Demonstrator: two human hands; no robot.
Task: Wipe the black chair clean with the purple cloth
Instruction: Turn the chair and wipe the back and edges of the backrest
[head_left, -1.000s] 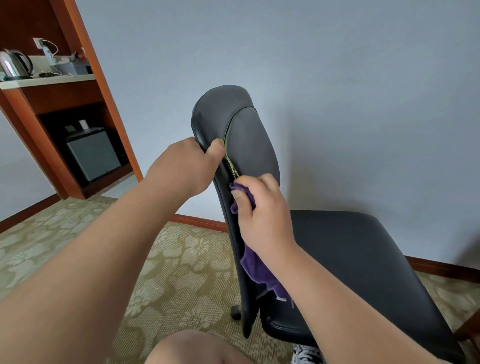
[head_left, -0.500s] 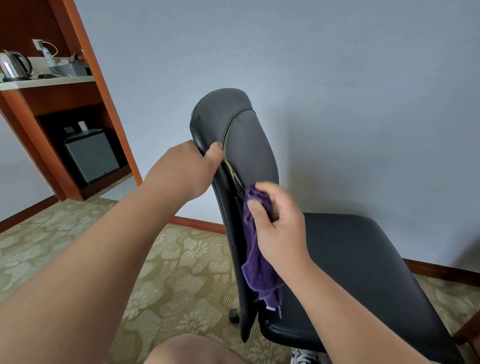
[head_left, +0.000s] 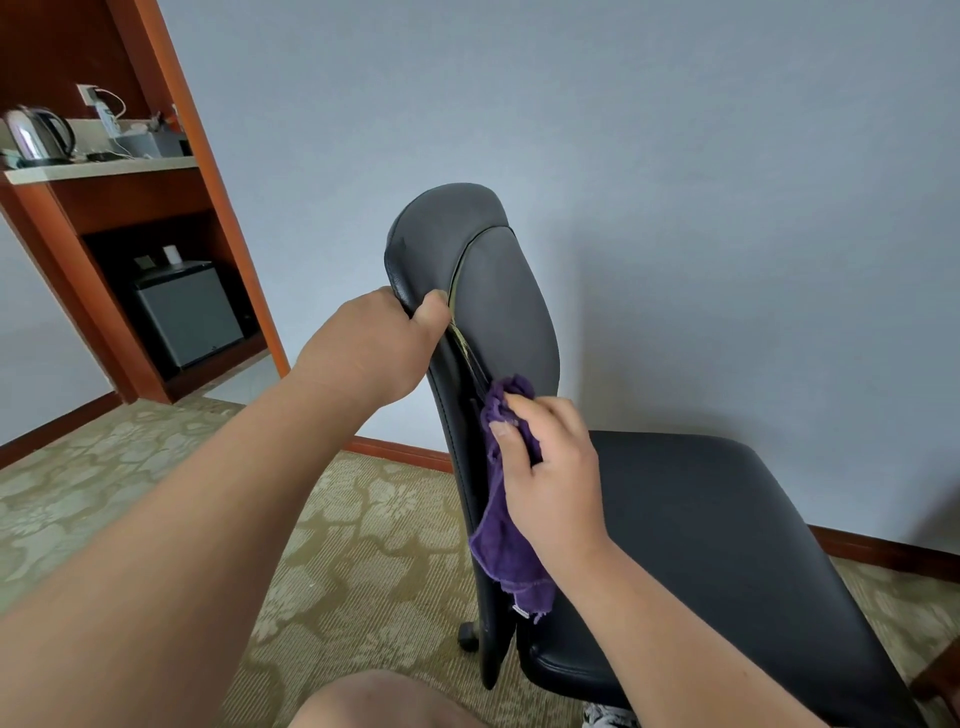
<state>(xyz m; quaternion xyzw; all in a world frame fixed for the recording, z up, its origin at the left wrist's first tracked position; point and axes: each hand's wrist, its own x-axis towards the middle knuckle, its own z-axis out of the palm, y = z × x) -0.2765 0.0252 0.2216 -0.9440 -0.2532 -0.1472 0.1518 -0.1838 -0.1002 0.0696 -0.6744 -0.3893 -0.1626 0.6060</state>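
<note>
— Wiping chair (head_left: 498, 291) edge, mid-height: our left hand (head_left: 379, 345) grips its top, right hand (head_left: 556, 478) pinches the cloth (head_left: 506, 545) against the side seam.
— Next, we judge: drag downward with steady pressure, then the seat.

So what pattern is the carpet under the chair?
The carpet is olive with pale flowers; head view.

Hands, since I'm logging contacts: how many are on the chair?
2. Left hand grips the backrest's upper edge; right hand presses the purple cloth against it lower down.
</note>
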